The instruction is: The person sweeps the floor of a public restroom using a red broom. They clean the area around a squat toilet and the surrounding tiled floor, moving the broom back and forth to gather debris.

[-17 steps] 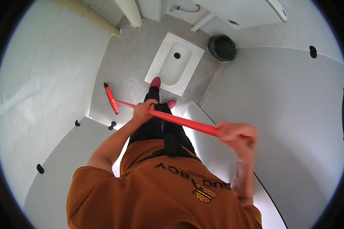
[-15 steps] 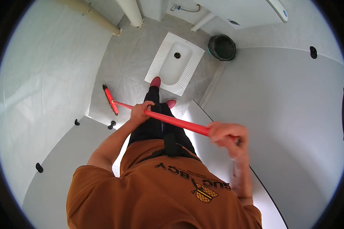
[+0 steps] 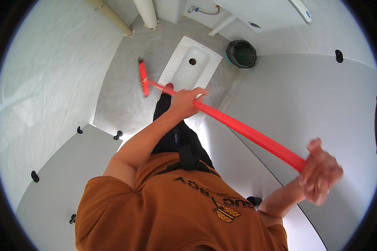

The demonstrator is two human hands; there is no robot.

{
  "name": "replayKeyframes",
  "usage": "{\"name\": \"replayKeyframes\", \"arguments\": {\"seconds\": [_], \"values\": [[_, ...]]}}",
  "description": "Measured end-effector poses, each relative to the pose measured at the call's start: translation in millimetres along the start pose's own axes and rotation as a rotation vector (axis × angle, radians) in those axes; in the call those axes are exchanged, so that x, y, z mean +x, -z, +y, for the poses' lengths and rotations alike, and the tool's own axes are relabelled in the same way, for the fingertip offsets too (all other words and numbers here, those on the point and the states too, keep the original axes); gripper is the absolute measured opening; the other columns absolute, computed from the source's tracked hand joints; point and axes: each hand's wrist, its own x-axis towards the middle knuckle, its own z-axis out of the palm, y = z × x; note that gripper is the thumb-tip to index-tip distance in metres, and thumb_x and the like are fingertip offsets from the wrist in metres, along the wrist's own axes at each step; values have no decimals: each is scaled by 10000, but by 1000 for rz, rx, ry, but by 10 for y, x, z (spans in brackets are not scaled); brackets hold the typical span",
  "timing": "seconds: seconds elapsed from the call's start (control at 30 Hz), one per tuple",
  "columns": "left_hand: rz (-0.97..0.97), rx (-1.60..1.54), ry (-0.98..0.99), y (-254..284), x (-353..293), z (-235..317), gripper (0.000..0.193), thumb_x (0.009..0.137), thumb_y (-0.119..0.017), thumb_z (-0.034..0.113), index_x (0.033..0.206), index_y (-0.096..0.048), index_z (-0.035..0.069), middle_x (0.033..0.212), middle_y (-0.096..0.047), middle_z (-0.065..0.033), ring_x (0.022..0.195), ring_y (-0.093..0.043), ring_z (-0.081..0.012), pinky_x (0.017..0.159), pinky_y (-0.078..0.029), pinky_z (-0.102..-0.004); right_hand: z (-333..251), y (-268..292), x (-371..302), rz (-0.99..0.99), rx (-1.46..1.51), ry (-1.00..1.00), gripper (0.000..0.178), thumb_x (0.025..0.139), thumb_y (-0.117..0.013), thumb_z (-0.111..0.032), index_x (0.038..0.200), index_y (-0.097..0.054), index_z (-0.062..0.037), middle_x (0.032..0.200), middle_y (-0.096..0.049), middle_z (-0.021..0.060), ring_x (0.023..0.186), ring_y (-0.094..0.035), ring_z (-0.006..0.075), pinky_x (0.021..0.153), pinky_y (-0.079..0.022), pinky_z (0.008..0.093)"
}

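A long-handled red floor brush [image 3: 251, 134] slants across my body, from the far left down to the near right. My left hand [image 3: 187, 103] is wrapped round the lower part of its handle. At the handle's top end my right hand [image 3: 321, 173], a little smeared by motion, is closed on it; the very tip is hidden in the palm. The red brush head [image 3: 143, 78] with dark bristles is over the grey floor tiles, just left of a white squat toilet [image 3: 209, 69].
A black-lined waste bin [image 3: 241, 54] stands right of the toilet. Pale pipes [image 3: 145, 12] rise at the back, and a white cistern [image 3: 264, 14] hangs on the back wall. Grey partition panels [image 3: 305, 96] close in on the right and at the near left. My shoe [image 3: 168, 88] is at the toilet's near edge.
The brush head has moved away from me and right, toward the toilet. My left hand has gone forward and right; my right hand has swung right and nearer with the handle end.
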Motion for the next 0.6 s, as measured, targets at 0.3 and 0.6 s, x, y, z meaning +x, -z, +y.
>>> {"name": "replayKeyframes", "arguments": {"seconds": [0.3, 0.6], "values": [[69, 22, 160, -371, -1104, -1173, 135, 850, -624, 142, 979, -651, 171, 705, -650, -117, 682, -665, -346, 586, -516, -449, 751, -469, -390, -114, 222, -640, 104, 780, -595, -18, 775, -696, 4, 784, -651, 89, 590, -525, 142, 594, -427, 234], [25, -325, -63, -1075, 393, -26, 249, 777, -669, 65, 1017, -624, 119, 630, -530, -39, 582, -545, -179, 567, -438, -305, -16, 19, -25, -208, -154, -20, 210, 611, -467, 27, 704, -627, -73, 491, -510, 12, 423, -451, 138, 740, -442, 488]]}}
